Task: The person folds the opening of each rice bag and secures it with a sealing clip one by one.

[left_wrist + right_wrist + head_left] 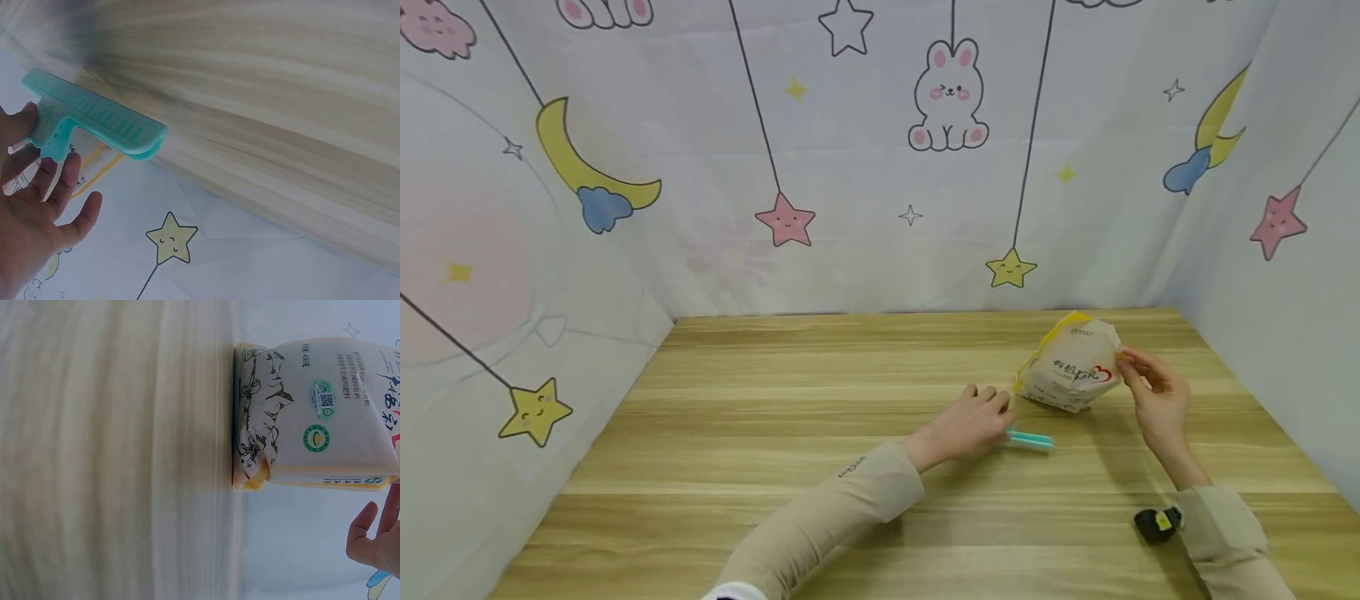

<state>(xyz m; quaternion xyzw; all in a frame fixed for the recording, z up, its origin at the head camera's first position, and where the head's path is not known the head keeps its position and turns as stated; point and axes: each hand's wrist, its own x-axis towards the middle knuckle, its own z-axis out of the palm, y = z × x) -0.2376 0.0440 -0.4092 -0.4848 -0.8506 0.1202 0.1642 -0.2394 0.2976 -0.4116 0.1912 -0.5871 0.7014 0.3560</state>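
My left hand (966, 425) pinches the handle of a turquoise bag clip (100, 112) between thumb and fingers, its long ridged bar pointing away from the palm. In the head view the clip (1032, 440) shows just above the table, in front of a cream food bag (1056, 387) with yellow edges and printed lettering. The bag stands on the table, leaning to the right. With thumb and fingertips, my right hand (1163, 404) holds the bag's upper right corner. Green round labels and a black mountain drawing show on the bag (322, 419) in the right wrist view.
The wooden table (760, 400) reaches back to a white cloth wall (865, 167) printed with stars, moons and rabbits. More cloth hangs along both sides. A black device with a yellow mark (1157, 525) sits at the right wrist.
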